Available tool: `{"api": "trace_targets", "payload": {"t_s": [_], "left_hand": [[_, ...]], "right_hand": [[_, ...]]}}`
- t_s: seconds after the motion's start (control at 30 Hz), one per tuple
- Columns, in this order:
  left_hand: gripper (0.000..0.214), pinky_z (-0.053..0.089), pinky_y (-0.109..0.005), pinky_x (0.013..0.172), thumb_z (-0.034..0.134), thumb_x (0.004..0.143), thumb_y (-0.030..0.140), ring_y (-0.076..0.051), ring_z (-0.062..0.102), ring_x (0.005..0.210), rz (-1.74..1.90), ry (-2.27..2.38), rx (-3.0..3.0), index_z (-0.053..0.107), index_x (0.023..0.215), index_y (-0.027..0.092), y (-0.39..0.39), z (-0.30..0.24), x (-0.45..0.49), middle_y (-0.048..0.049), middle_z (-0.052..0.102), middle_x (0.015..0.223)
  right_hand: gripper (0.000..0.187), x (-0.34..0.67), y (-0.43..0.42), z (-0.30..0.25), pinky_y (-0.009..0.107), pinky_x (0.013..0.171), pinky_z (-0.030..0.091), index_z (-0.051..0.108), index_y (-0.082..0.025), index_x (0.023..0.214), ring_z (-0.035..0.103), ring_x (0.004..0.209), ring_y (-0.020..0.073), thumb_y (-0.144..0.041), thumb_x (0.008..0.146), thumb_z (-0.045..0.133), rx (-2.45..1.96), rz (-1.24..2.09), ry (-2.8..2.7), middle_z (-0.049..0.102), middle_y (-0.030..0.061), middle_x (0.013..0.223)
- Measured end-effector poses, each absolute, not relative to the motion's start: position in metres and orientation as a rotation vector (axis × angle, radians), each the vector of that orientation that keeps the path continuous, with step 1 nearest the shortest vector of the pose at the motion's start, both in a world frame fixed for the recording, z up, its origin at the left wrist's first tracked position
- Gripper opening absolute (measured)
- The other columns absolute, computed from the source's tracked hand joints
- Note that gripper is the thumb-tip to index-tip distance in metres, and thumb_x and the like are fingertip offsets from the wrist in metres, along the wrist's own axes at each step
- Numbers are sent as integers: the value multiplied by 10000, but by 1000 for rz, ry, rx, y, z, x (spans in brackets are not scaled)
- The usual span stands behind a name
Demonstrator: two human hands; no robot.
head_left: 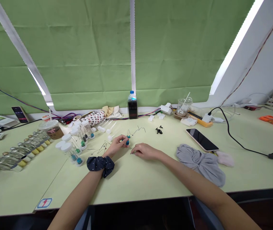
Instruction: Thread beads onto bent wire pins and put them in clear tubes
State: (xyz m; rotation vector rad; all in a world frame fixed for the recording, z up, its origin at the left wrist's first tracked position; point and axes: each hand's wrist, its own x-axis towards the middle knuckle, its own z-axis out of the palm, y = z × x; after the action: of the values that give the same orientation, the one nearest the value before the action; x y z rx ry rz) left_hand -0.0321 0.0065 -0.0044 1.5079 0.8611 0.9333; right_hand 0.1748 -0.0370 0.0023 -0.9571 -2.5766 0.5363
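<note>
My left hand [116, 144], with a dark dotted scrunchie [100, 165] on its wrist, pinches a small blue bead [127, 141] on a thin metal wire just above the table. My right hand [144, 151] rests on the table a little to the right, fingers curled down onto a thin wire piece [132, 153]. More bent wires [136, 130] lie just behind the hands. Several clear tubes with white caps and coloured bases [75, 148] stand to the left of my left hand.
A row of small glass bottles [21, 153] and a lidded drink cup [51, 127] stand at far left. A water bottle [132, 107] stands at the back. Black small parts [159, 130], a phone [202, 139], a grey cloth [202, 163] and a black cable [241, 145] lie at right.
</note>
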Motion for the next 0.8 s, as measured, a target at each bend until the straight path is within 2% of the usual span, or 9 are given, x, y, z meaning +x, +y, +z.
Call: {"api": "trace_targets", "payload": {"t_s": [0.8], "left_hand": [[338, 501, -305, 685, 626, 731, 462, -153, 644, 643, 936, 854, 1470, 595, 876, 158, 6, -5, -32, 15, 578, 651]], "right_hand": [[299, 175, -35, -1, 272, 749, 418, 663, -192, 1011, 586, 858, 175, -96, 814, 460, -954, 532, -2569, 664, 70, 955]]}}
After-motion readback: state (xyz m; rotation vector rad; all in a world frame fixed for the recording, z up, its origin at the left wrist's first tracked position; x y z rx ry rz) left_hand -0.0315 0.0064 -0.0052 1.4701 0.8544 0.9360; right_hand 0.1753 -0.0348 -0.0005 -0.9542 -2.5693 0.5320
